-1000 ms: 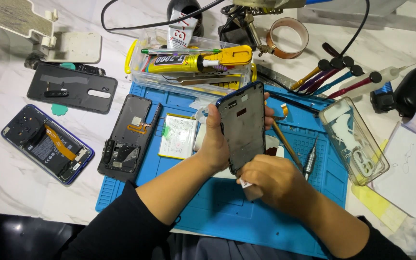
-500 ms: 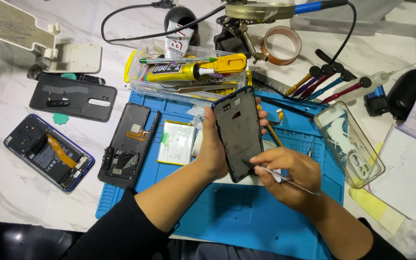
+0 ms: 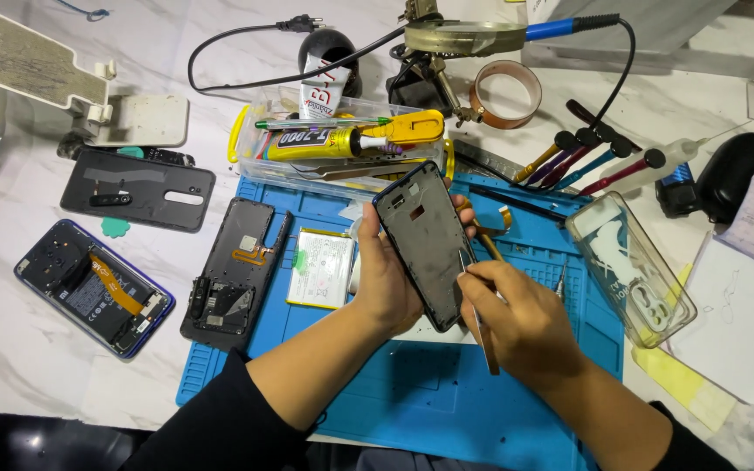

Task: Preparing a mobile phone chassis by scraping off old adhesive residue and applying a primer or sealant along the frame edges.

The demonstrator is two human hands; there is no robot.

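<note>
Your left hand [image 3: 387, 277] grips phone frame [image 3: 428, 242] upright over blue mat [image 3: 394, 392]; right hand [image 3: 524, 321] pinches tweezers [image 3: 479, 321] against frame's right edge.

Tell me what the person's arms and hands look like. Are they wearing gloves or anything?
No gloves: both the left hand and the right hand are bare, with no rings or watch showing. Each arm wears a plain black sleeve, pushed up so the forearms are uncovered. The sleeves show no markings or patterns.
</note>
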